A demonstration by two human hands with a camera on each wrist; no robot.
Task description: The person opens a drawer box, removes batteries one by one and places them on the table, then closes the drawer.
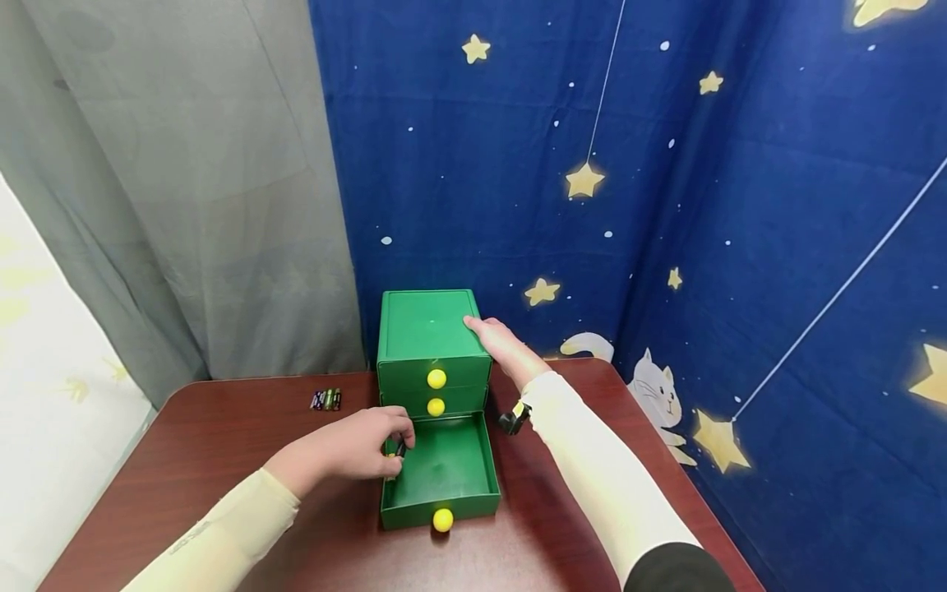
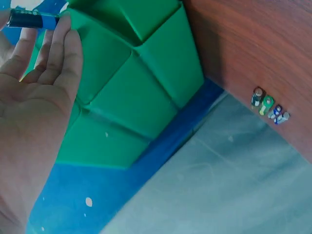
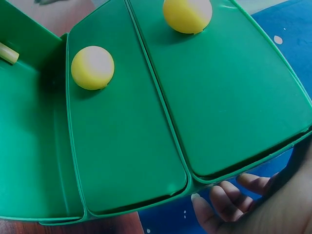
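Note:
A green drawer cabinet (image 1: 431, 325) with round yellow knobs stands on the table, its bottom drawer (image 1: 442, 469) pulled out. Over that drawer's left side, my left hand (image 1: 355, 444) pinches a dark battery with a blue end (image 2: 34, 20) between thumb and fingers. A yellow battery (image 3: 9, 53) lies inside the drawer near its wall. My right hand (image 1: 503, 341) holds the cabinet's right side, thumb at the top edge; in the right wrist view its fingers (image 3: 226, 200) lie along that side. The upper two drawers (image 3: 126, 122) are closed.
Several small batteries (image 1: 326, 400) lie side by side on the brown table (image 1: 244, 444), left of the cabinet. Behind hang a grey curtain (image 1: 222, 205) and a blue curtain with stars (image 1: 473, 164). A small black-and-yellow device (image 1: 515, 418) sits at my right wrist.

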